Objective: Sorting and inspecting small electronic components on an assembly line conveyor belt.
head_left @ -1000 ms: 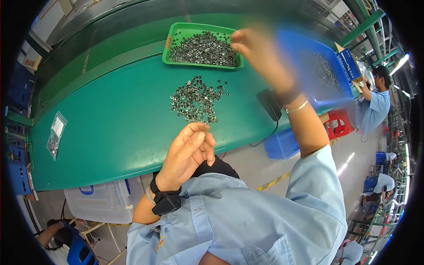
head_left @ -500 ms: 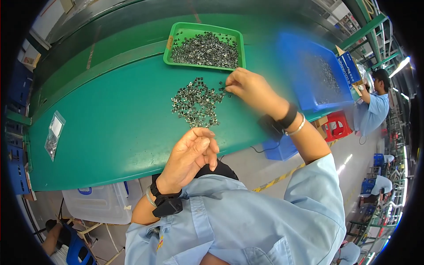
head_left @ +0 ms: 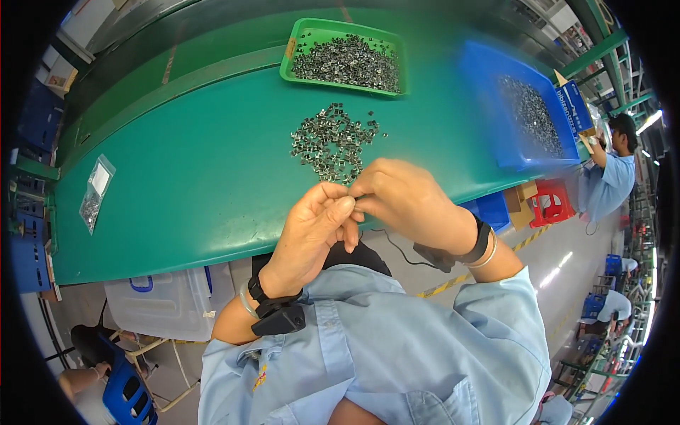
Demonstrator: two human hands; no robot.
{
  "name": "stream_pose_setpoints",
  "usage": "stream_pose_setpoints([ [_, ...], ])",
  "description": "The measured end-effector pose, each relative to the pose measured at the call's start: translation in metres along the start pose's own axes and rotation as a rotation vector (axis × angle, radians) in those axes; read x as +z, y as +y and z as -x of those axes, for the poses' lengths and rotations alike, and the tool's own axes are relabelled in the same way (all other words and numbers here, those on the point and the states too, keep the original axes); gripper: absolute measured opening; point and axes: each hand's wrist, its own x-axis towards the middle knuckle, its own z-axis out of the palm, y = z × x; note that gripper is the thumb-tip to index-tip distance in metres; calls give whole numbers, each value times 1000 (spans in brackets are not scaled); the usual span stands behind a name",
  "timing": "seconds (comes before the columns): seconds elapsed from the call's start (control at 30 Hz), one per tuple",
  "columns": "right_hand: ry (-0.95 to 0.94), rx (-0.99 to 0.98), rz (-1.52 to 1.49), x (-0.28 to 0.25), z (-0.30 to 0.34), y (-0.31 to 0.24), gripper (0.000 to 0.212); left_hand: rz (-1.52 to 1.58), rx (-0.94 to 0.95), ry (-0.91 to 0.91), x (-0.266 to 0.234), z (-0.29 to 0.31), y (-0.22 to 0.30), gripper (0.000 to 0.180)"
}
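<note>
Worn on your head, your wide fisheye camera looks down past your shirt, at arm's reach from your left hand and right hand, facing across the green table.

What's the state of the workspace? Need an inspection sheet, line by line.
Surface: smooth green tabletop, slightly glossy.
Job's things: loose heap of small shiny metal parts; more in a shallow green plastic tray beyond it and, blurred, in a large blue plastic bin at right.
Clutter: clear plastic bag with small contents, far left.
Hands: left hand and right hand meet at the fingertips before the heap; anything pinched is too small to tell.
Cables: thin black cable below the table edge, ends untraceable.
Surroundings: red plastic stool and co-worker in light-blue shirt at right; translucent plastic box lower left.
</note>
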Motion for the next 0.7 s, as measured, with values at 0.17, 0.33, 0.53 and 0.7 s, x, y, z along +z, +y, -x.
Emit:
stream_pose_setpoints([
  [0.17, 26, 45, -118, 3, 4, -6, 21, 34, -20, -13, -4, 4, 0, 23],
  [0.33, 68, 61, -188, 5, 9, -7, 21, 53, -19, -27, -5, 5, -1, 21],
  [0.53, 182, 86, -173, 13, 15, -7, 21, 55, 5, -15, -1, 6, -1, 21],
  [0.7, 224, 56, -97, 19, 19, -9, 22, 69, 24, 10, 1, 6, -4, 20],
])
